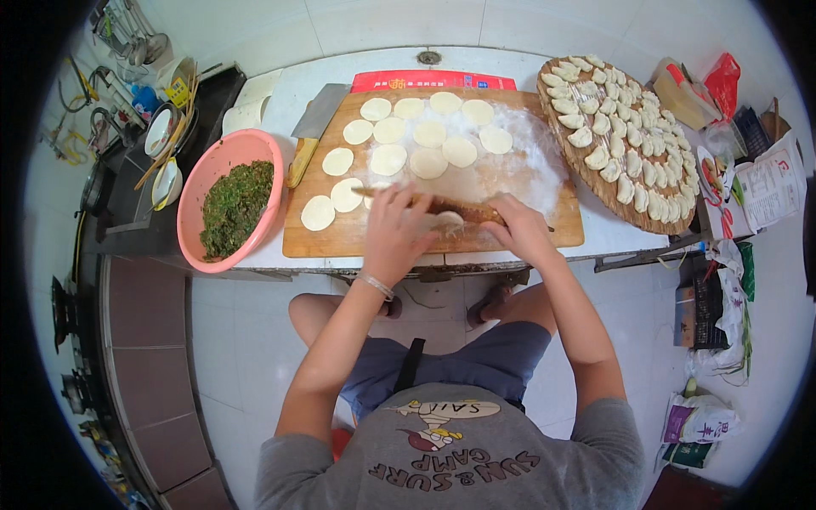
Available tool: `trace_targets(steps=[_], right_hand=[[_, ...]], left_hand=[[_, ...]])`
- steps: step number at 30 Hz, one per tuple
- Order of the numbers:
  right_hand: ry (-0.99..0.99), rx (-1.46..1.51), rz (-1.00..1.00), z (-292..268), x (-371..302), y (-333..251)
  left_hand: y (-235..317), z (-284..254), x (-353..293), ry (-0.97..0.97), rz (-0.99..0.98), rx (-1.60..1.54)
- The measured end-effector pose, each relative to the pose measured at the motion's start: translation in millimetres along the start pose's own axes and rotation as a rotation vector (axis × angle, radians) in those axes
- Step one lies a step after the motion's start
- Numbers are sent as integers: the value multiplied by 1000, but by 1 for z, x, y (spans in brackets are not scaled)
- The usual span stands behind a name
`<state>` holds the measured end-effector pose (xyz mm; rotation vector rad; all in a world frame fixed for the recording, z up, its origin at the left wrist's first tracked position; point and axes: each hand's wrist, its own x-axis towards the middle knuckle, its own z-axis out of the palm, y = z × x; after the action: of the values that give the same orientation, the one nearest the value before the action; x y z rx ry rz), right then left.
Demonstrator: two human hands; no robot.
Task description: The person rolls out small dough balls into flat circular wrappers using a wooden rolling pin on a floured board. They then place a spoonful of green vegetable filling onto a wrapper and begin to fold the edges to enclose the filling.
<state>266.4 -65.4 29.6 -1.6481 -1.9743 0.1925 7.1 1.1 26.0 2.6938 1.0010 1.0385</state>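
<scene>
A wooden rolling pin [459,206] lies slanted across the near part of a floury wooden board [544,240]. My right hand [520,228] is closed around the pin toward its right end. Slightly blurred, my left hand [396,229] has its fingers curled over the left part of the pin. Between the hands, a small piece of dough [449,219] shows partly under the pin. Several thin round dough wrappers [429,163] lie over the board's middle and left, some overlapping. One wrapper [318,213] rests near the front left corner.
Left of the board stands a pink basin [274,200] of chopped green filling [234,212]. A cleaver [319,110] lies against the board's left edge. At the right, a round tray [578,174] bears many dumplings [629,127]. Bowls [167,183] sit on the far-left counter.
</scene>
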Motion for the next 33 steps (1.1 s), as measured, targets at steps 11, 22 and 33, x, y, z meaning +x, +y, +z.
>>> trace_targets(steps=[11, 22, 33], right_hand=[[-86, 248, 439, -5, -7, 12], [68, 62, 165, -15, -14, 24], [1, -276, -72, 6, 28, 19]], left_hand=[[15, 42, 31, -7, 104, -299], [3, 23, 25, 234, -175, -214], [-25, 27, -2, -183, -326, 222]])
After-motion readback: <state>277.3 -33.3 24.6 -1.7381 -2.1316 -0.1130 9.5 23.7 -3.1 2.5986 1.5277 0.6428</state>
